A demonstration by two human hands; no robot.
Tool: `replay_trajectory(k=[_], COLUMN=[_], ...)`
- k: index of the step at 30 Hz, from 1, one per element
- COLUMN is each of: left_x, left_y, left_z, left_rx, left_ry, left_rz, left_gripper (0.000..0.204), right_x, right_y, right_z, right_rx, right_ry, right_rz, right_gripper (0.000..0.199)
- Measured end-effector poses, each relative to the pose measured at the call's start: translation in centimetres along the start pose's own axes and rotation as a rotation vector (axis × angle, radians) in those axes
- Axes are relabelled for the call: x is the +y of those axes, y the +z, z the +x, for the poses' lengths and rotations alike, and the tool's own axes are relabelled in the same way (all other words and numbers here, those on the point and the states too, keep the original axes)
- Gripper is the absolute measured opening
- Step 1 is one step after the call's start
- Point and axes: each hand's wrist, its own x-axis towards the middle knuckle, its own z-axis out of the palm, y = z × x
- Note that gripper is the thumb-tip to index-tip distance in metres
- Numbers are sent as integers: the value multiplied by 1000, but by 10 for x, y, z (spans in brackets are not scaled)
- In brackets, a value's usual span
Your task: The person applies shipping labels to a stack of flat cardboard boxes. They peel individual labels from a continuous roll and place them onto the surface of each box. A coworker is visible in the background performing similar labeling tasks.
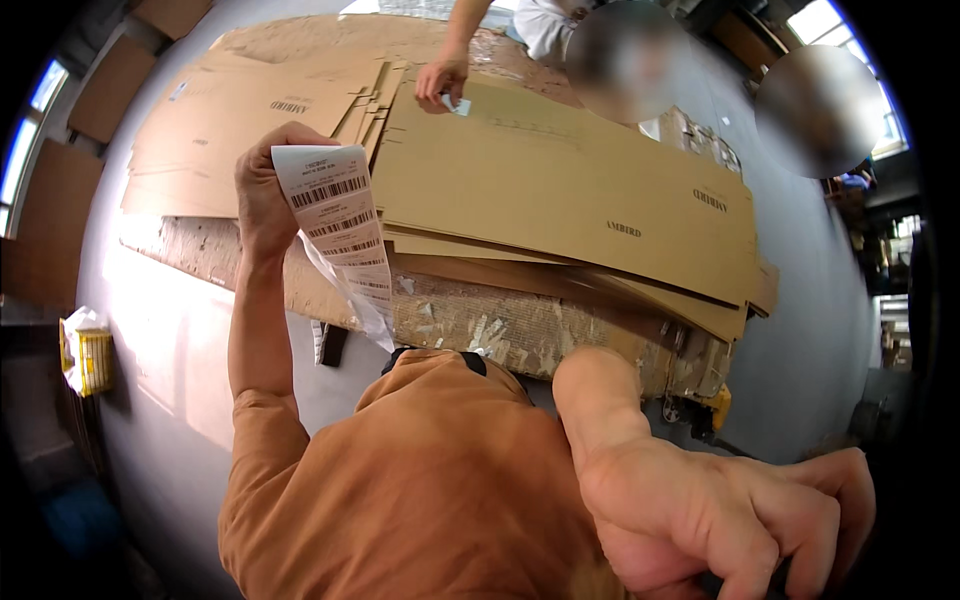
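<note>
My left hand (268, 190) is raised and closed on the top of a strip of white barcode labels (345, 225). The strip hangs down in front of stacked brown cardboard sheets, and its lower end curls near my chest. Close to the camera at the lower right, my right hand (700, 510) has its fingers bent inward. Its fingertips run toward the lower edge, and what they grip cannot be made out. Across the stack, another person's hand (443, 82) holds a small pale label (461, 106) over the right-hand cardboard stack (560, 190).
A second cardboard stack (240, 130) lies at the left, its edges meeting the right one. Both rest on a worn wooden surface (500, 315) with paper scraps stuck on it. A yellow bag (88, 355) stands at far left. Two other people are beyond the stacks.
</note>
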Motion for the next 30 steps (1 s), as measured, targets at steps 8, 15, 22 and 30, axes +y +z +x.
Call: replay_trajectory(k=[8,15,22,30], left_x=[-57,-83,-125,-192], left_y=[48,84,77,73], left_z=[-7,4,28,33], left_rx=[-58,9,-108,-292], left_ry=[-81,-174,-316,-277], left_rz=[96,113,343,661], left_gripper=[13,17,18,27], right_x=[48,108,120,128], right_y=[-88,-230,-286,-432], right_z=[-14,-44,-39,-49], right_rx=[173,526,241,844], right_ry=[-354,761,462,851], right_rz=[-1069,-1128,-1637,-1197], right_gripper=[25,32,9,8])
